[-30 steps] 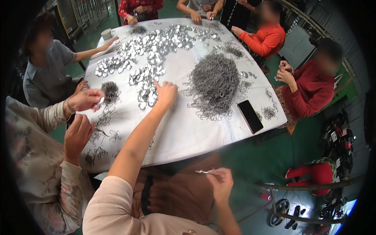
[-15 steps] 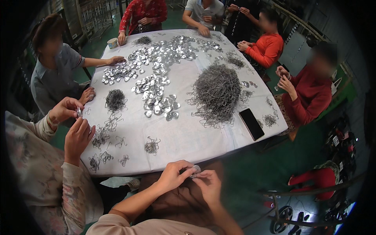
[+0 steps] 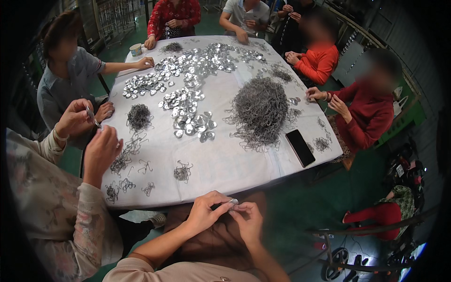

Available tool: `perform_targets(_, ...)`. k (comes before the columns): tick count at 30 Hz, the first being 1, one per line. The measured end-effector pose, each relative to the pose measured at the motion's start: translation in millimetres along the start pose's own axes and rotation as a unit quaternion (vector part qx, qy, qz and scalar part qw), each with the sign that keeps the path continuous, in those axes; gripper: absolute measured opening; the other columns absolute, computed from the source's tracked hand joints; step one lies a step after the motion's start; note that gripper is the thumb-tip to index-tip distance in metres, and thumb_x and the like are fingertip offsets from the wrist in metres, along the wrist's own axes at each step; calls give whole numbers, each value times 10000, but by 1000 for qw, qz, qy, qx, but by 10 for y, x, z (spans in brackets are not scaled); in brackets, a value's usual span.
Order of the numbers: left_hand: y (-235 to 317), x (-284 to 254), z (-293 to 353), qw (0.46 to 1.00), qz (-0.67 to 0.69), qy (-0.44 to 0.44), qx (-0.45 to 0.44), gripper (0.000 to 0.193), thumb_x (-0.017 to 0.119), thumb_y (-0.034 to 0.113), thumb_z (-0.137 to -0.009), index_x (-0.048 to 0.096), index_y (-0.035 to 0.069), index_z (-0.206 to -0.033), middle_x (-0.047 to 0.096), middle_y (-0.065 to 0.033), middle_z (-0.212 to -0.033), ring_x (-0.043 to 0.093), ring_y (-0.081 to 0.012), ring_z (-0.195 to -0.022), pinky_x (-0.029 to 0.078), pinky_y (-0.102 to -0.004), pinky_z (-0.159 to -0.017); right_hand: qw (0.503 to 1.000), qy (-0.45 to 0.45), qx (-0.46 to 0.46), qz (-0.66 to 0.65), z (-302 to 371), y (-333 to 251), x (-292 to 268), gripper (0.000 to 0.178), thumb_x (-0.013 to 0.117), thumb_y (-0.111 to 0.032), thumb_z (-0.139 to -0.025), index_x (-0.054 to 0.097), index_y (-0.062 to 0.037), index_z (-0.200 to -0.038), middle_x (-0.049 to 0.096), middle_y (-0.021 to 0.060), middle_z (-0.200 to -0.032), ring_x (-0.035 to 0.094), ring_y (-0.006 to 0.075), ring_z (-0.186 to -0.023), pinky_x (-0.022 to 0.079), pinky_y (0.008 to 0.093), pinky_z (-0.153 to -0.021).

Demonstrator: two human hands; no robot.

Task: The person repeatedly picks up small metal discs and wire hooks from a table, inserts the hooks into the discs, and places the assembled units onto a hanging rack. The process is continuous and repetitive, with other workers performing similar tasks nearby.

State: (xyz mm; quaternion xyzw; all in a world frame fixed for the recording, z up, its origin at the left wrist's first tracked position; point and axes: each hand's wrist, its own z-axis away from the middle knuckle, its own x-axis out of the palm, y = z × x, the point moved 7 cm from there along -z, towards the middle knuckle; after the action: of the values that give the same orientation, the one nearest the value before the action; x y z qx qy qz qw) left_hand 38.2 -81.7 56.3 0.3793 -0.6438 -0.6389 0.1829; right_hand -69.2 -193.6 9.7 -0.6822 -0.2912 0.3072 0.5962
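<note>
Over my lap, just off the near table edge, my left hand (image 3: pixel 209 211) pinches a small shiny metal disc (image 3: pixel 233 201) between thumb and fingertips. My right hand (image 3: pixel 248 220) closes on the disc's lower right side, its fingertips meeting those of the left. Whether a wire piece is also between my fingers is hidden. Nearest on the white-covered table (image 3: pixel 213 176) lies a little cluster of bent wire hooks (image 3: pixel 182 172). Beyond it are a heap of silvery discs (image 3: pixel 188 110) and a large grey mound of wire hooks (image 3: pixel 260 113).
A black phone (image 3: pixel 300 148) rests by the right table edge. Smaller hook piles (image 3: pixel 139 117) lie to the left, and a cup (image 3: pixel 136 50) stands at the far left corner. Several co-workers sit round the table; one's hands (image 3: pixel 101 145) hold metal pieces close on my left.
My hands have drawn slightly closer together, and the disc is tilted differently. The co-worker on my left has shifted their hands; the one in dark red now reaches to the table edge.
</note>
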Motion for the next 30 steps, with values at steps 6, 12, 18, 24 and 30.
perform_targets(6, -174, 123, 28, 998, 53, 30, 21, 119, 703, 51, -789, 720, 29, -905, 692, -104, -837, 655, -203, -785, 508, -297, -723, 999, 2, -26, 33, 69, 92, -11, 218, 704, -18, -809, 566, -19, -977, 656, 78, -925, 640, 145, -901, 493, 281, -827)
perform_targets(12, -349, 171, 17, 997, 27, 18, 67, 124, 719, 45, -764, 709, 19, -885, 660, -102, -866, 629, -211, -816, 494, -292, -736, 990, -57, -78, 106, -24, -32, -208, 279, 731, -70, -770, 583, -40, -1006, 622, 66, -988, 606, 170, -899, 484, 298, -756)
perform_targets(18, -766, 155, -78, 995, 61, -35, 74, 139, 720, 57, -766, 711, 39, -903, 645, -96, -916, 617, -216, -866, 490, -291, -755, 952, -93, -124, 264, -1104, 16, -220, 203, 636, -73, -817, 585, -32, -1009, 598, 113, -1000, 597, 255, -906, 484, 351, -763)
perform_targets(24, -1015, 123, -127, 988, 80, -67, 113, 141, 722, 44, -777, 703, 38, -917, 637, -91, -917, 617, -220, -902, 499, -315, -783, 802, -24, -174, 571, -2278, 498, 283, 204, 530, -7, -791, 654, -45, -948, 584, 112, -1012, 511, 315, -1045, 430, 443, -866)
perform_targets(30, -1028, 111, -162, 987, 86, -98, 93, 157, 721, 43, -776, 704, 37, -932, 645, -104, -942, 623, -241, -924, 503, -331, -812, 845, -118, -209, 477, -2865, 160, 1032, 191, 535, -104, -841, 658, -15, -957, 586, 116, -1092, 493, 324, -1126, 400, 462, -948)
